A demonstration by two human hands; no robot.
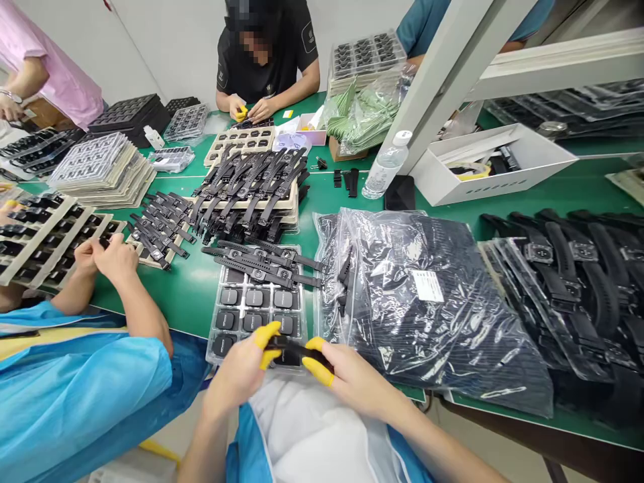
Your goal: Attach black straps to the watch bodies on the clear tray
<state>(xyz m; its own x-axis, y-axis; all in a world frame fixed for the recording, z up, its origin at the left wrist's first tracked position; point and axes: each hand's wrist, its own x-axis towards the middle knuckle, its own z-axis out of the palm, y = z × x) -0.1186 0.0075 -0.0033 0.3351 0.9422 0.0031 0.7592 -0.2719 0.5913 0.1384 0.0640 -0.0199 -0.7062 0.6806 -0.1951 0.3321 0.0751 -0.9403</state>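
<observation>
Black watch strap [296, 346] stretches between our left hand [242, 365] and right hand [352, 373], each pinched closed on it. We have a compartmented plastic tray [242, 308] at its eleven o'clock.

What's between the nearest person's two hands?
In the head view, a black strap-like piece spans from the left hand to the right hand, above a tray.
</observation>
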